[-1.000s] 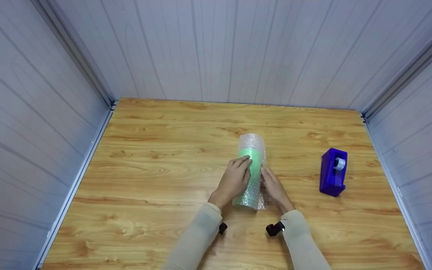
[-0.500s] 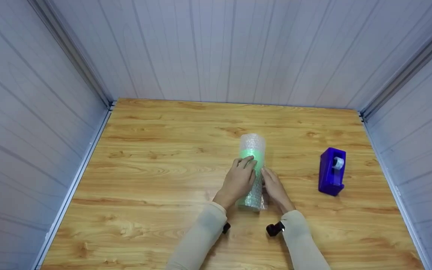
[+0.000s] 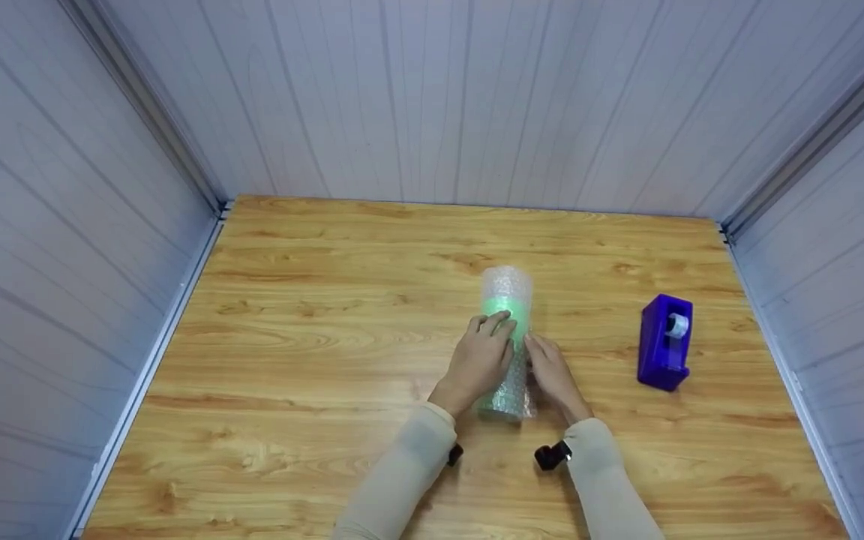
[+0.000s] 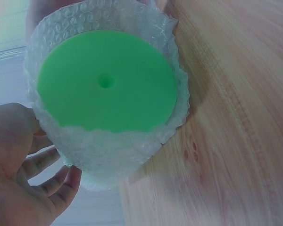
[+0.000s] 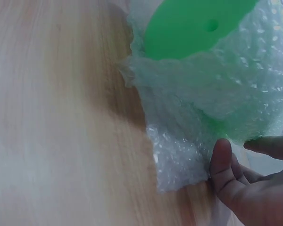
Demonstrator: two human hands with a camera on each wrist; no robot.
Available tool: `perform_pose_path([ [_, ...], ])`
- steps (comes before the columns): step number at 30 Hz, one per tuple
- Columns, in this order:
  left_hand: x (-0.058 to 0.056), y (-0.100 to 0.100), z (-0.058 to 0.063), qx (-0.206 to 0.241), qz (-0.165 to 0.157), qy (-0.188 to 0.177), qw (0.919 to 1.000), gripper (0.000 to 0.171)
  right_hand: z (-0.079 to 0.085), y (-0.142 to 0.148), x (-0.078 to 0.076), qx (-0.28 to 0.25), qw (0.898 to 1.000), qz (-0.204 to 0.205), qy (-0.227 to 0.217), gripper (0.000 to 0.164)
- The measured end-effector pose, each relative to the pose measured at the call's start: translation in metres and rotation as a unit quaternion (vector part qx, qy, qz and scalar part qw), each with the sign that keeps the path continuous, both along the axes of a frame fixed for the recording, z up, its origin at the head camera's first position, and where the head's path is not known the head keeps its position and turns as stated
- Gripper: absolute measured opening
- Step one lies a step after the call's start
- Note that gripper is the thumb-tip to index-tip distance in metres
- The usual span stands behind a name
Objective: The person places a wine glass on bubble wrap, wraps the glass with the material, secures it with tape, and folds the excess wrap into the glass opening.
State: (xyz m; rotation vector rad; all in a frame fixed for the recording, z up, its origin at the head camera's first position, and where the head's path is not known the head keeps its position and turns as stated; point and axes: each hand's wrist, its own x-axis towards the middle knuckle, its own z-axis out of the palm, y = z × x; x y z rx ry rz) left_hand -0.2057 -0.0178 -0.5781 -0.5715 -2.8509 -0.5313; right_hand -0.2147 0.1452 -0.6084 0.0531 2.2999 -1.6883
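A green cylinder (image 4: pixel 137 80) with a small hole in its end lies on the table, wrapped in clear bubble wrap (image 3: pixel 507 281). The wrap extends beyond its far end. My left hand (image 3: pixel 477 364) rests over the roll's left side and top, with its relaxed fingertips touching the plastic. Along the right side, my right hand (image 3: pixel 552 375) touches the wrap with its fingers. A loose flap of bubble wrap (image 5: pixel 174 150) lies by these fingers in the right wrist view. The cylinder's near end face shows uncovered, and its underside is hidden.
A blue tape dispenser (image 3: pixel 657 352) holding a clear tape roll (image 3: pixel 677 326) stands to the right. Pale panel walls (image 3: pixel 432 105) border the wooden table (image 3: pixel 312 300) at the back and both sides.
The wrapped cylinder has shifted slightly right and its loose edge on the right shows less. My left hand has moved a little right with it; my right hand has barely moved.
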Motion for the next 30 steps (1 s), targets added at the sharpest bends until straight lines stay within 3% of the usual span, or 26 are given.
perform_pose_path([
  [11, 0.0008, 0.0006, 0.0018, -0.002, 0.005, -0.009, 0.9999, 0.037, 0.0014, 0.0028, -0.0017, 0.020, 0.999, -0.004, 0.026, 0.050],
  [19, 0.0010, 0.0005, 0.0022, 0.002, 0.004, -0.006, 1.0000, 0.037, 0.0062, 0.0014, -0.0022, -0.013, 0.999, -0.026, 0.014, 0.047],
  [26, 0.0012, 0.0005, 0.0018, -0.003, 0.007, -0.008, 0.9999, 0.037, 0.0079, 0.0014, 0.0004, -0.021, 0.999, -0.041, -0.023, 0.053],
  [30, 0.0015, -0.0009, 0.0013, 0.012, 0.006, -0.007, 0.9999, 0.037, 0.0086, 0.0005, 0.0004, -0.034, 0.998, -0.055, -0.006, 0.048],
])
